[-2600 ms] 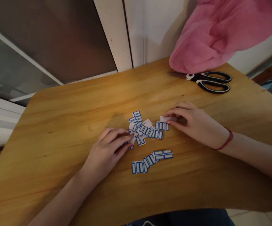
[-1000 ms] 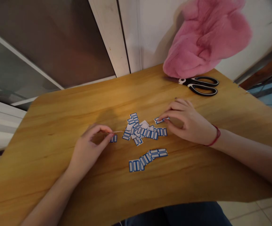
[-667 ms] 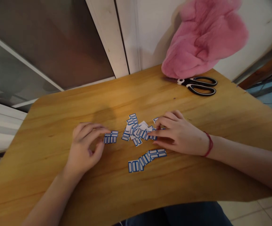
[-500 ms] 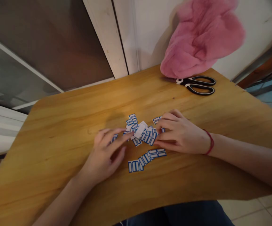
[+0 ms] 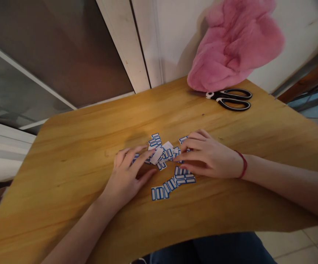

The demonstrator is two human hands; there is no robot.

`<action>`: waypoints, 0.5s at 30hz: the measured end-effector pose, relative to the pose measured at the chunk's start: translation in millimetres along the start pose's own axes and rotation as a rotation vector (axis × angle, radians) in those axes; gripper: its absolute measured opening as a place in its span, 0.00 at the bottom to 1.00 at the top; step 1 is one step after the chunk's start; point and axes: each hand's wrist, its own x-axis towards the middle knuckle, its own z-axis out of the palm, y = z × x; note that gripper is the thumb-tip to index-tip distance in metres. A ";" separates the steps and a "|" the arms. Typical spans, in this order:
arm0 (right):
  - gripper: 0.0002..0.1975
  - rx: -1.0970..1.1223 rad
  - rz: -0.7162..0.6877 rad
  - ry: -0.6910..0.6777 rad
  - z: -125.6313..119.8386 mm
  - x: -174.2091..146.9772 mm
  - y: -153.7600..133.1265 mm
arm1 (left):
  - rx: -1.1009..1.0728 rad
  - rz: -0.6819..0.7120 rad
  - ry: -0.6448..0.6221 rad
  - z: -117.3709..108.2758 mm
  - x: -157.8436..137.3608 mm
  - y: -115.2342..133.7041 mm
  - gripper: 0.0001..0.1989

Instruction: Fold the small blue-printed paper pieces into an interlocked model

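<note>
A loose pile of small white paper labels with blue-bordered boxes (image 5: 162, 165) lies on the wooden table, some overlapping and a few with their plain white side up. My left hand (image 5: 130, 165) rests at the pile's left side, fingers spread, the fingertips touching a plain white piece (image 5: 156, 156). From the right, my right hand (image 5: 203, 156) reaches over the pile with its fingers apart and bent, its tips on or just above the labels. Closer to me, a curved row of overlapping labels (image 5: 171, 184) runs up toward my right thumb.
Black-handled scissors (image 5: 234, 99) lie at the back right of the table (image 5: 92, 135). Their blades run under or beside a fluffy pink bundle (image 5: 233, 51) leaning on the white wall. A framed dark panel (image 5: 65, 47) stands behind the table's left side.
A label from the central pile now lies at the upper end of the near row, by my right thumb. My left fingers have shifted slightly right, and the pile's top pieces have moved.
</note>
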 end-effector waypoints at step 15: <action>0.13 -0.020 0.101 0.089 4.5 2.7 3.8 | -0.127 0.044 0.226 -7.9 1.1 4.5 0.07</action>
